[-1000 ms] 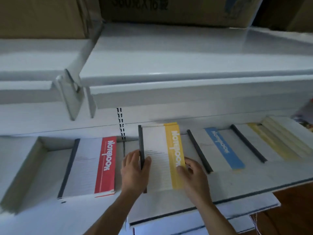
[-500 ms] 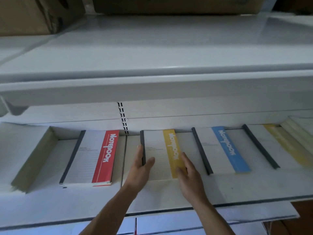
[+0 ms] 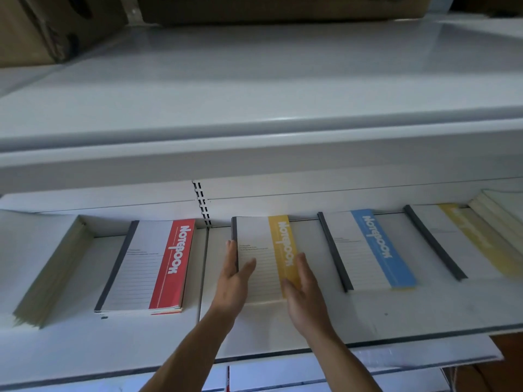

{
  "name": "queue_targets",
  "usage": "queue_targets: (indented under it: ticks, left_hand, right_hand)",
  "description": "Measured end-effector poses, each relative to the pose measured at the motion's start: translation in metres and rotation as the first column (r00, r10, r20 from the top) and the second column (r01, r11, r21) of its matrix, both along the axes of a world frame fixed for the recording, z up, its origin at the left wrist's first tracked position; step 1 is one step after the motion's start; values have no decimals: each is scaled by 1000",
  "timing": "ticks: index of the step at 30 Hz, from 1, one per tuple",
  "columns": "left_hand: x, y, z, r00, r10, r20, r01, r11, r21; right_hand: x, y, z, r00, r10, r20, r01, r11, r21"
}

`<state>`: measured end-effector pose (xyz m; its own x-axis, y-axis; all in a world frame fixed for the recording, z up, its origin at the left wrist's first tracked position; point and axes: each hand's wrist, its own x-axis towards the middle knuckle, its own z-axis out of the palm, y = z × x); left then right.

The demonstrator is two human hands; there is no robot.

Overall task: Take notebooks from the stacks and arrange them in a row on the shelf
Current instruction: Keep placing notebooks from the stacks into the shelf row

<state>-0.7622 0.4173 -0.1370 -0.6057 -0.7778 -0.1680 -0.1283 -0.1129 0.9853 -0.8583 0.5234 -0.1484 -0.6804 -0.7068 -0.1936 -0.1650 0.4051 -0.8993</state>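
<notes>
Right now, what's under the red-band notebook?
The red-band notebook tops a thin stack: more cover edges show along its front. How many lie below is hidden, as is the shelf under them.

Cut edges, blur and covered corners

The top edge cuts the cardboard boxes point(image 3: 283, 9), leaving their print unreadable. At the far right a pale stack point(image 3: 498, 210) runs out of the picture, and the lettering on the blurred notebook point(image 3: 458, 239) beside it cannot be made out. The left hand point(image 3: 233, 281) covers the near spine of the middle notebook point(image 3: 263, 250); the right hand point(image 3: 304, 292) hides the near end of its yellow stripe. The covers' small print is too fine to read.
</notes>
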Motion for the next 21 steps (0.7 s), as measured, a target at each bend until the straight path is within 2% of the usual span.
queue_targets:
  ticks: [7,9,11,13,15,18,21]
  left_hand:
    - [5,-2,12,998,-5,56,2,999,51]
    - [10,-1,21,994,-9,111,5,999,34]
    - [21,0,31,974,-19,225,39,996,-85]
    - [38,0,41,925,46,378,77,950,-304]
    - [61,2,53,840,149,521,173,837,-519]
    - [100,11,74,683,275,677,306,734,-607]
    - [150,17,88,592,389,706,322,689,-649]
  right_hand:
    - [-12,8,9,997,50,67,-49,999,-9]
    - [-17,11,16,997,75,-13,-75,997,16]
    - [-24,12,26,969,102,-226,-88,994,71]
    - [-27,9,38,895,135,-425,-94,989,115]
    - [-24,-1,47,824,197,-531,-143,980,142]
    - [-5,-24,58,744,312,-591,-246,950,191]
    - [36,-48,72,715,398,-575,-330,917,223]
